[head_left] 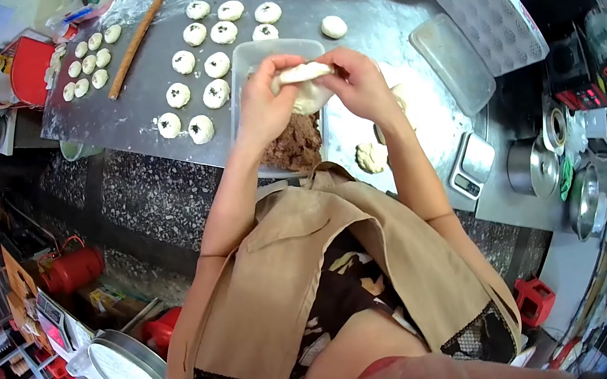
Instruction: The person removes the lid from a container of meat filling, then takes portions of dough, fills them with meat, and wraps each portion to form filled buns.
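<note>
glare whitens the metal table [436,139] right of centre; warped edges fade to black.

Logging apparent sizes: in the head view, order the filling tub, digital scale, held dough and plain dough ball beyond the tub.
Filling tub
Digital scale, held dough: unsure, dough nearer camera
Plain dough ball

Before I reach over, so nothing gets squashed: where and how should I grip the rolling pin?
Grip the pin mid-length, probably from its right: it lies flat, long and slim, with small buns close on its left and bare table on its right.
</note>
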`<control>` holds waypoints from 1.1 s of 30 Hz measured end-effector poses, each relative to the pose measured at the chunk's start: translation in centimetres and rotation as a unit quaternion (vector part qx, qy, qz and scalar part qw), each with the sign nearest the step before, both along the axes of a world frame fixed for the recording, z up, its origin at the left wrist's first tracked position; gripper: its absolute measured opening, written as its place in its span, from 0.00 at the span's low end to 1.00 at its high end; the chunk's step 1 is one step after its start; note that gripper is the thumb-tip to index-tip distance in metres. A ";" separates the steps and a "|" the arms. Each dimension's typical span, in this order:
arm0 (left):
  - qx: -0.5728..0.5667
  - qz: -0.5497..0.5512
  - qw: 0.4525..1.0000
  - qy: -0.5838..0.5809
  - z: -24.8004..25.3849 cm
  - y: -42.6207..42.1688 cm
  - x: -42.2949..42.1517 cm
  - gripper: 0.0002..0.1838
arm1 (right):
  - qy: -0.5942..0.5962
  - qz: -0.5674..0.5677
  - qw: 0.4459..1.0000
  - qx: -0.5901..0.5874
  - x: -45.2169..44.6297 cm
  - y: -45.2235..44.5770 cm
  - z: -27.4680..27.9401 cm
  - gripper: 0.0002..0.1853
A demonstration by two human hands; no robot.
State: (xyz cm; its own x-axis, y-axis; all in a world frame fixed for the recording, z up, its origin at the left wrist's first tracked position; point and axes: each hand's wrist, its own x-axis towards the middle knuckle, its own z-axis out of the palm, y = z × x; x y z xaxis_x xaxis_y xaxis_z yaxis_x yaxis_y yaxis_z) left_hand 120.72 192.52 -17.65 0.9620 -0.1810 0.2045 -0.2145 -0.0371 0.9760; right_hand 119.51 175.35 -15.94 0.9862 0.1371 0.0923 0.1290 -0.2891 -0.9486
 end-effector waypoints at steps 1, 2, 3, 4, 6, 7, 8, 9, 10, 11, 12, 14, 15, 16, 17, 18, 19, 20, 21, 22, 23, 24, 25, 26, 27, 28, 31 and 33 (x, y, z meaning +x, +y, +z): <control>0.001 -0.007 1.000 0.006 -0.9 -0.1 0.1 0.13 | -0.072 -0.022 0.992 -0.096 -0.2 0.0 -0.3 0.12; 0.057 -0.011 0.998 0.015 -0.6 -0.2 0.0 0.13 | -0.097 -0.026 0.988 -0.117 -0.2 0.1 0.1 0.12; 0.111 -0.011 0.993 0.022 -0.2 -0.3 0.0 0.13 | -0.096 -0.026 0.988 -0.119 -0.3 0.3 0.0 0.12; 0.130 -0.005 0.991 0.034 0.6 -0.2 0.1 0.12 | -0.101 -0.045 0.993 -0.046 -0.4 0.6 0.0 0.12; 0.091 0.018 0.995 0.039 -0.3 -0.5 0.6 0.11 | -0.110 -0.061 0.992 0.028 -0.1 0.7 -0.3 0.13; 0.051 0.040 0.997 0.047 -0.8 -0.8 0.9 0.11 | -0.102 -0.064 0.993 0.002 0.0 0.6 -0.6 0.13; 0.017 0.027 0.999 0.042 -0.5 -1.1 0.8 0.11 | -0.092 -0.069 0.993 -0.024 -0.1 0.5 -0.8 0.14; 0.017 0.023 0.999 0.044 -0.3 -1.4 0.5 0.11 | -0.090 -0.073 0.993 -0.024 0.0 0.5 -0.9 0.14; -0.048 0.010 0.996 0.069 0.1 -1.8 0.1 0.11 | -0.136 -0.086 0.985 -0.066 0.2 0.7 -0.9 0.12; -0.112 -0.002 0.989 0.096 0.4 -2.1 -0.3 0.11 | -0.179 -0.098 0.973 -0.108 0.2 0.9 -0.8 0.11; -0.045 -0.013 0.995 0.092 0.1 -1.6 0.0 0.13 | -0.196 -0.082 0.969 -0.123 0.1 0.9 -0.2 0.10; -0.037 0.003 0.995 0.096 -0.5 -1.3 0.6 0.16 | -0.157 -0.121 0.980 0.003 -0.1 2.0 -0.3 0.09; -0.029 0.018 0.994 0.101 -0.7 -1.2 1.0 0.18 | -0.113 -0.159 0.972 0.129 -0.1 2.4 -0.5 0.09; -0.057 0.009 0.992 0.113 -1.1 -1.0 1.3 0.18 | -0.112 -0.155 0.973 0.128 0.1 2.2 -0.8 0.09; -0.056 0.009 0.992 0.115 -1.0 -1.1 1.1 0.18 | -0.121 -0.140 0.982 0.041 0.1 1.6 -1.2 0.08; -0.072 0.007 0.990 0.120 -0.9 -1.4 0.9 0.17 | -0.129 -0.128 0.982 -0.048 0.1 1.2 -1.5 0.08; -0.089 0.006 0.988 0.124 -0.8 -1.7 0.7 0.16 | -0.126 -0.132 0.982 -0.048 -0.1 1.1 -1.7 0.08; -0.106 0.006 0.986 0.129 -0.8 -2.0 0.5 0.15 | -0.130 -0.144 0.978 -0.071 -0.3 1.1 -1.8 0.08; -0.107 0.007 0.986 0.130 -0.8 -2.0 0.5 0.15 | -0.136 -0.154 0.974 -0.093 -0.3 1.2 -1.8 0.08; -0.130 0.024 0.980 0.146 -0.9 -2.0 0.6 0.17 | -0.098 -0.158 0.983 -0.005 -0.5 1.4 -1.6 0.07; -0.153 0.040 0.974 0.163 -1.0 -2.0 0.7 0.19 | -0.098 -0.156 0.983 -0.005 -0.4 1.4 -2.0 0.07; -0.201 0.057 0.962 0.178 -1.3 -2.3 0.7 0.21 | -0.050 -0.139 0.988 0.052 -0.3 1.5 -2.8 0.08; -0.202 0.058 0.961 0.180 -1.5 -2.6 0.5 0.21 | 0.000 -0.122 0.987 0.108 -0.3 1.5 -3.8 0.09; -0.238 0.049 0.958 0.153 -1.3 -3.1 0.1 0.20 | 0.049 -0.108 0.979 0.166 -0.4 1.4 -4.2 0.10; -0.272 0.039 0.953 0.125 -1.1 -3.4 -0.1 0.19 | 0.050 -0.112 0.979 0.166 -0.4 1.3 -4.4 0.10; -0.270 0.006 0.949 0.163 -1.0 -3.2 -0.2 0.17 | 0.043 -0.125 0.988 0.085 -0.4 1.2 -4.4 0.11; -0.274 0.020 0.929 0.249 -2.3 -2.1 0.5 0.17 | 0.064 -0.098 0.989 0.089 -1.1 1.6 -4.0 0.15; -0.289 0.037 0.923 0.252 -2.5 -2.0 0.3 0.17 | 0.075 -0.124 0.951 0.275 -1.3 2.3 -4.8 0.18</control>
